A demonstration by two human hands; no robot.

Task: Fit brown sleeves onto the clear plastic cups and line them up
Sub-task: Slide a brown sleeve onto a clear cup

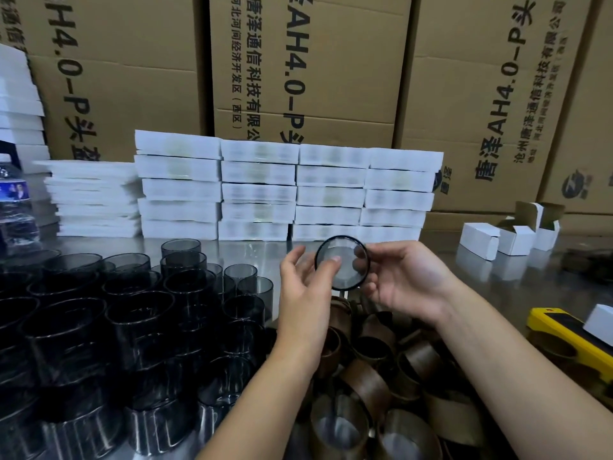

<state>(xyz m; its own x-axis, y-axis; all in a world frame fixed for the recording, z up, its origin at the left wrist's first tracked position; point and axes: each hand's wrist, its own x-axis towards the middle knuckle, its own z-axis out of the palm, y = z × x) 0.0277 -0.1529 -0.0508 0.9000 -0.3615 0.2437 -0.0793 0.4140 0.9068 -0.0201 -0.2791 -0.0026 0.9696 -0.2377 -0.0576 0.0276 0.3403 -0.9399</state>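
One clear smoky plastic cup (345, 265) is held up at the middle of the view, its round end facing me. My right hand (403, 280) grips its right side with curled fingers. My left hand (306, 283) holds its left rim, thumb on the front. Below my hands lies a heap of brown sleeves (368, 376), some lying loose, and a sleeved cup (338, 426) near the bottom edge. Several bare dark clear cups (139, 327) stand crowded together on the left of the metal table (258, 250).
Stacks of white boxes (285, 190) line the back of the table before large cardboard cartons (308, 68). Small open white boxes (510, 234) stand at the right. A yellow tool (570, 340) lies at the right edge, a water bottle (15, 200) at the far left.
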